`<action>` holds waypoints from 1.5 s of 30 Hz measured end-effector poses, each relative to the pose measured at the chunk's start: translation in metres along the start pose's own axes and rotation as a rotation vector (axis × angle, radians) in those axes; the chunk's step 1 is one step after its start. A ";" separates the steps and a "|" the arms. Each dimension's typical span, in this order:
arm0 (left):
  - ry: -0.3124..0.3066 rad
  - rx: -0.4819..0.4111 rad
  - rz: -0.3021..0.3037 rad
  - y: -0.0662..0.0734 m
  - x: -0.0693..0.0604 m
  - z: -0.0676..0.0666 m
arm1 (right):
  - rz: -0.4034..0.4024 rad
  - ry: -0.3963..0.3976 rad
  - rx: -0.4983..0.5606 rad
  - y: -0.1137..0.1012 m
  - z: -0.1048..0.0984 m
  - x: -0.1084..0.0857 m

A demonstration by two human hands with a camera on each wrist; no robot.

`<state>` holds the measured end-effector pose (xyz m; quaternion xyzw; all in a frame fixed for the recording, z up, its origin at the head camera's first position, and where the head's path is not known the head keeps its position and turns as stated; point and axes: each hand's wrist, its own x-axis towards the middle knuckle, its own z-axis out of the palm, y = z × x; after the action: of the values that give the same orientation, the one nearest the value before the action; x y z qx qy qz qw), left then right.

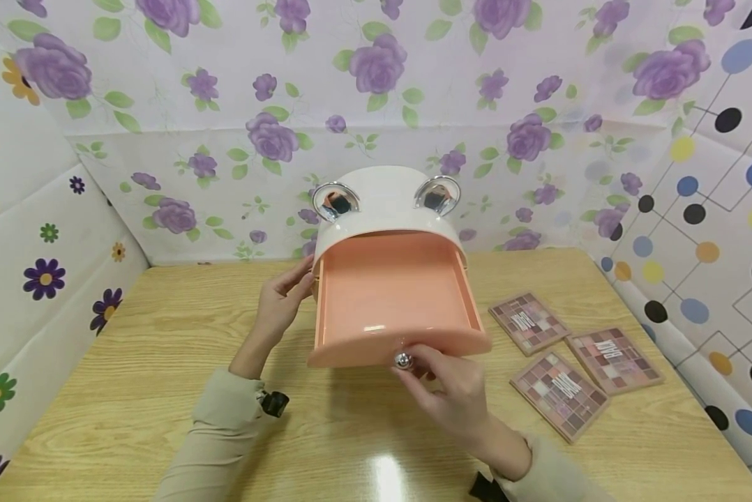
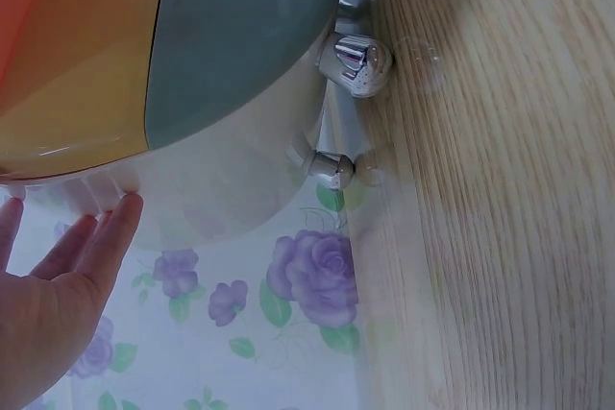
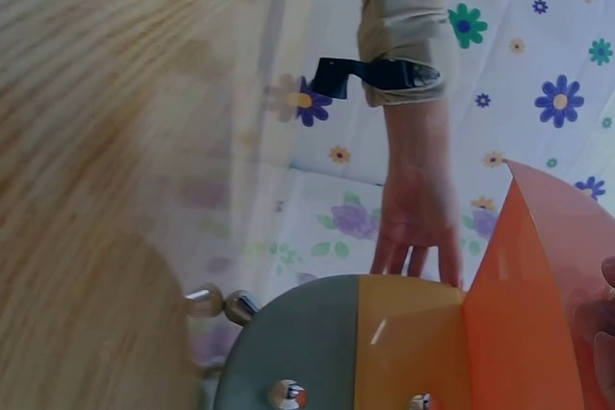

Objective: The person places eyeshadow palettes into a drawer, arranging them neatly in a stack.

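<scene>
A white rounded box [image 1: 385, 188] with two silver-ringed eyes stands on the table, its top orange drawer [image 1: 391, 286] pulled far out and bare inside. The right hand [image 1: 454, 390] pinches the drawer's round silver knob [image 1: 404, 360] between thumb and fingers. Against the box's left side rest the straight fingers of the left hand [image 1: 278, 310]; in the left wrist view this hand [image 2: 58, 304] touches the white side [image 2: 231, 160]. Below the drawer, an orange-yellow front [image 3: 408, 333] and a grey-green front [image 3: 298, 343] show in the right wrist view, where the left hand [image 3: 420, 204] also appears.
Three makeup palettes lie right of the box: one at the back [image 1: 528, 322], one at the right [image 1: 616, 360] and one nearer the front [image 1: 561, 395]. Flowered cloth [image 1: 225, 153] hangs behind the wooden table [image 1: 162, 362]. Silver feet [image 2: 357, 64] show under the box.
</scene>
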<state>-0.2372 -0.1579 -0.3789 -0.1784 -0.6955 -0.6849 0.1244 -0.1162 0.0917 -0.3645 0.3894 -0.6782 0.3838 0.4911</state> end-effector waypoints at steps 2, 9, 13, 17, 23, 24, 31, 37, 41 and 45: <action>0.001 -0.001 -0.003 0.000 0.000 0.000 | -0.003 -0.005 -0.009 0.000 0.000 -0.002; 0.004 0.005 -0.008 0.001 -0.001 0.001 | -0.014 -0.010 0.017 0.000 -0.004 -0.004; 0.004 0.006 -0.012 0.000 -0.001 0.002 | -0.055 0.033 0.019 0.001 -0.016 -0.003; -0.002 0.014 -0.013 -0.001 -0.001 0.001 | -0.075 0.114 0.009 0.006 -0.036 0.001; 0.002 0.012 -0.005 0.000 -0.001 0.000 | 0.006 0.175 -0.094 0.023 -0.069 0.001; 0.000 0.008 -0.004 0.001 -0.001 0.000 | 0.026 0.179 -0.110 0.028 -0.074 -0.001; -0.008 -0.029 -0.021 0.007 -0.003 0.002 | 0.310 -0.090 -0.356 0.073 -0.119 -0.024; -0.025 0.057 -0.096 0.017 -0.003 0.005 | 0.734 -0.613 -0.530 0.115 -0.146 -0.043; -0.062 0.160 -0.125 0.022 -0.002 0.005 | 0.907 -0.878 -0.536 0.142 -0.154 -0.060; -0.092 0.182 -0.132 0.023 -0.002 0.006 | 0.963 -1.003 -0.545 0.158 -0.156 -0.075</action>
<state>-0.2255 -0.1524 -0.3588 -0.1512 -0.7700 -0.6167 0.0627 -0.1855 0.3077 -0.4238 0.0420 -0.9874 0.1510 -0.0205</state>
